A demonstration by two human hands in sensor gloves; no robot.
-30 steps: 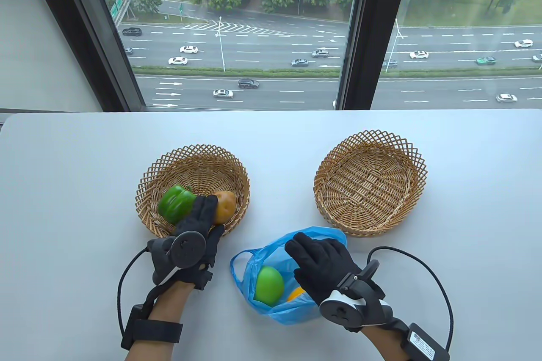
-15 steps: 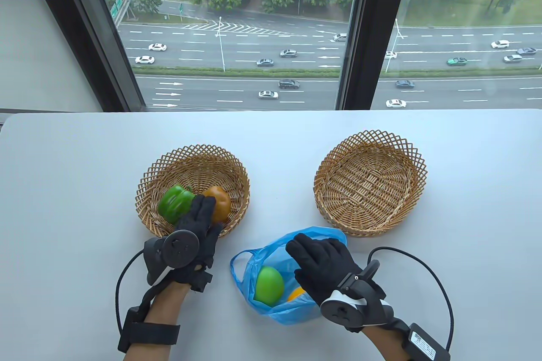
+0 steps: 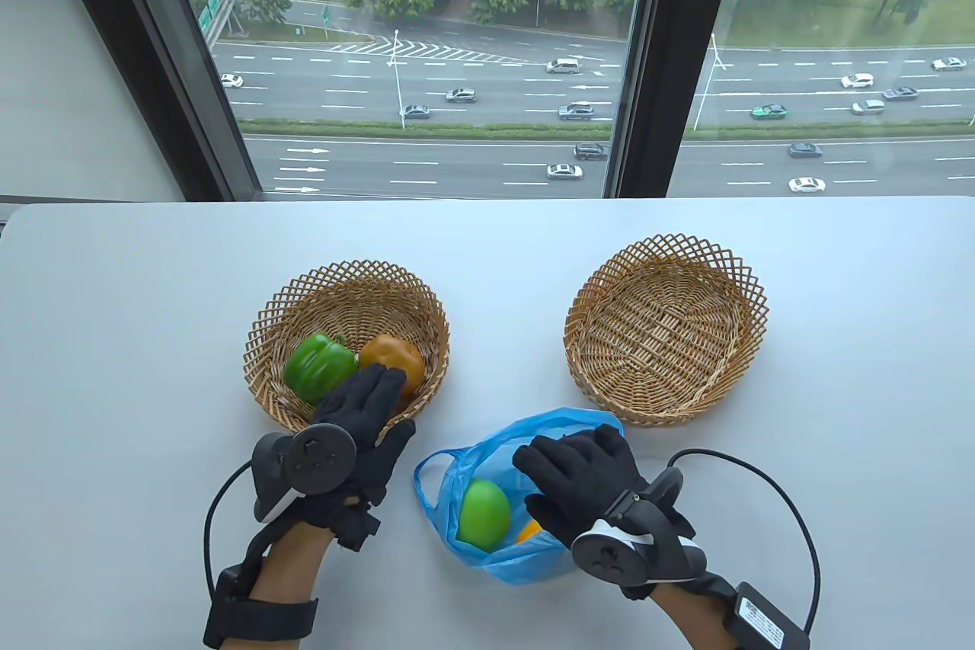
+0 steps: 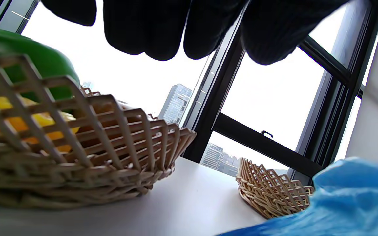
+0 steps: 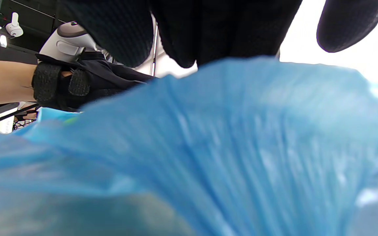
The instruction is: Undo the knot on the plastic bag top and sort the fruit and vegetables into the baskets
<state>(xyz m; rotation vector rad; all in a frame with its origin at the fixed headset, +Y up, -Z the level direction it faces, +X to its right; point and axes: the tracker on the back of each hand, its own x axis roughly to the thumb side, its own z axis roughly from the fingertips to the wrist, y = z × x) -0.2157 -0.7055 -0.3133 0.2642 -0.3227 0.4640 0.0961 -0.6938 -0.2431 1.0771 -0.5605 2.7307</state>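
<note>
Table view: my left hand (image 3: 358, 429) lies flat, fingers straight, tips over the near rim of the left basket (image 3: 346, 284), just short of the green pepper (image 3: 318, 366) and potato (image 3: 393, 363). My right hand (image 3: 583, 471) rests spread on the blue bag (image 3: 457, 467), whose mouth gapes toward my left hand, showing a green fruit (image 3: 484, 513). The empty basket (image 3: 666, 330) sits beyond my right fingers.

Left wrist view: straight fingertips (image 4: 149, 29) hang above the basket's weave.

Right wrist view: bag plastic (image 5: 241, 137) blocks nearly everything.

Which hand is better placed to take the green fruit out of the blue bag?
Probably the right hand: it rests on the open blue bag beside the green fruit.
</note>
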